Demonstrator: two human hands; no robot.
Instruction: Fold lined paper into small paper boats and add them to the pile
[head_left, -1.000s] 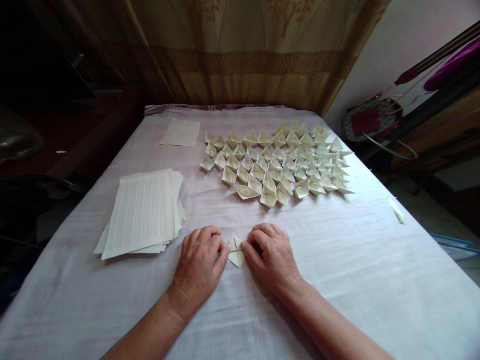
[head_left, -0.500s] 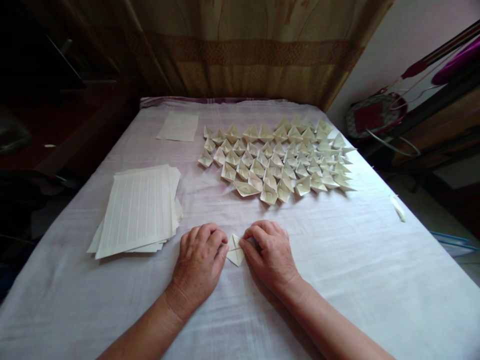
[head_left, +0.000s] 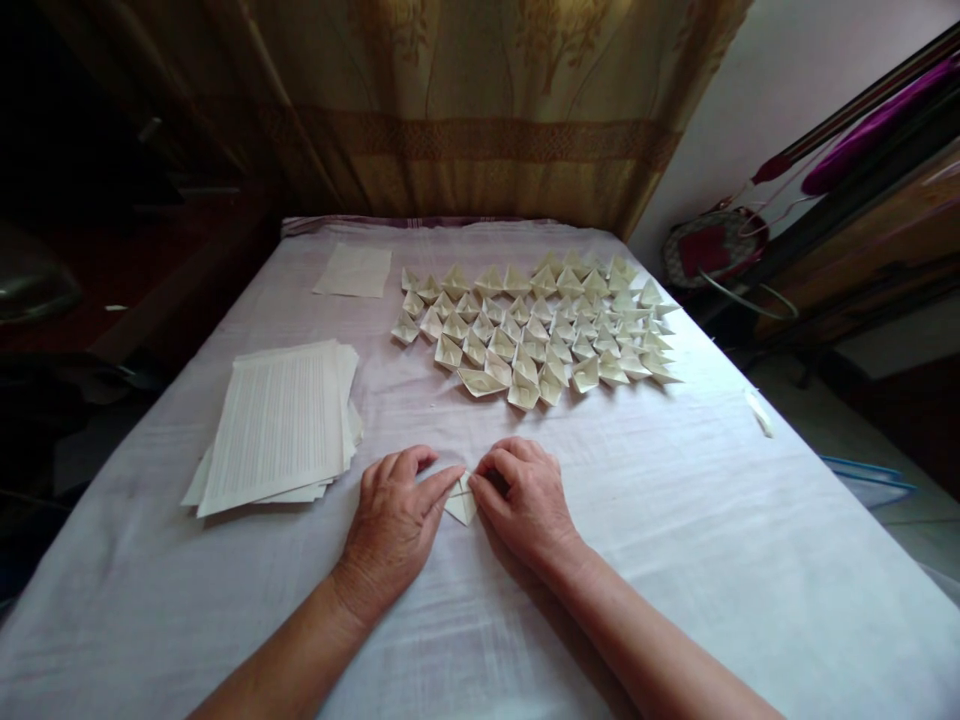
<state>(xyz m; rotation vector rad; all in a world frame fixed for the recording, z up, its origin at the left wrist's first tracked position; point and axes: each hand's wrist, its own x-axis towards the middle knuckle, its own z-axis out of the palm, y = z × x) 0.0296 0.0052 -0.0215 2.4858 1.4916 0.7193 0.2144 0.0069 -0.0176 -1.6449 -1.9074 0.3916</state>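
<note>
A small folded piece of paper, diamond-shaped with crease lines, lies on the cloth between my two hands. My left hand is at its left side, the thumb stretched over the paper's upper part and the other fingers curled. On the other side, my right hand pinches the right corner between thumb and forefinger. Parts of the paper are covered by my fingertips. Beyond my hands, many small folded paper boats stand in close rows.
To the left is a stack of printed paper sheets. A single square sheet lies farther back. The cloth-covered table ends at a patterned curtain. A white scrap is near the right edge, and a bag hangs beyond it.
My left thumb has moved up and across the paper, covering more of it. My right hand keeps its pinch. The whole view has shifted slightly.
</note>
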